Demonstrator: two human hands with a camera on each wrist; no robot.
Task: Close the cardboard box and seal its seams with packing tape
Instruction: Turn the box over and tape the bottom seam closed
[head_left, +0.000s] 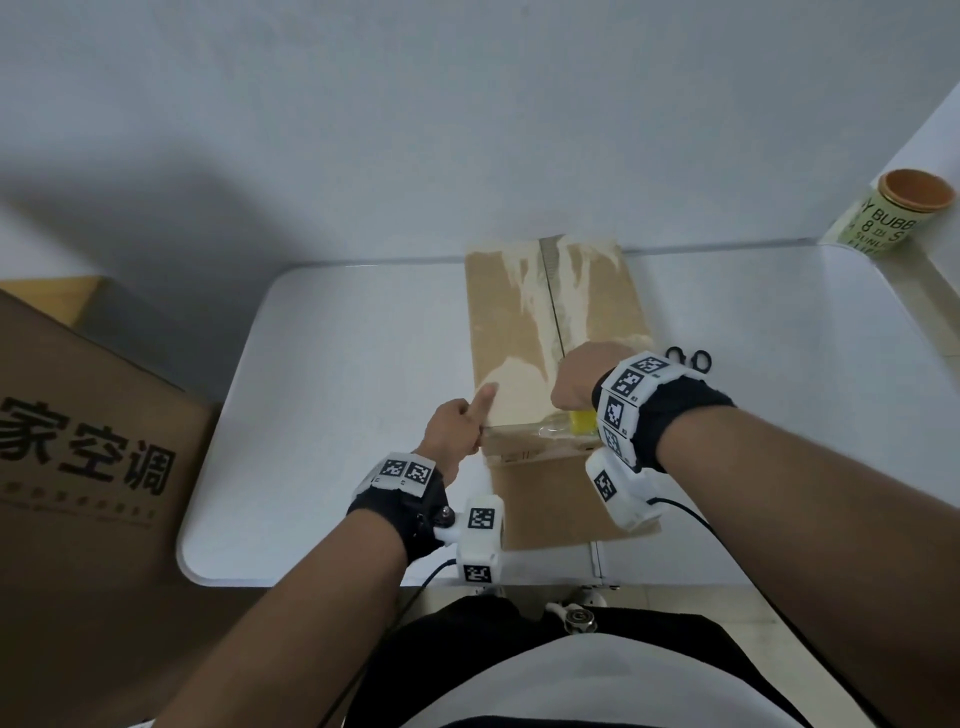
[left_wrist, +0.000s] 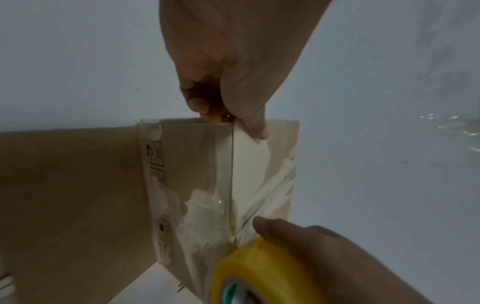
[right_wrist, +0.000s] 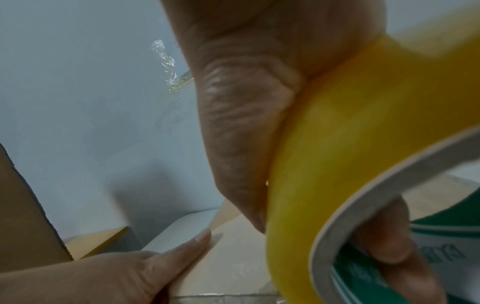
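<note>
From my head, the box (head_left: 550, 332) lies on the table (head_left: 337, 364); my left hand (head_left: 454, 426) presses a straight forefinger on its near edge. At my right wrist, my right hand (right_wrist: 249, 123) grasps the tape roll (right_wrist: 350, 164).

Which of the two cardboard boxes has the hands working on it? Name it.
The narrow cardboard box on the white table, torn pale along its top seam; the right hand holds the yellow tape roll there. The printed box stands off the table's left side, untouched.
</note>
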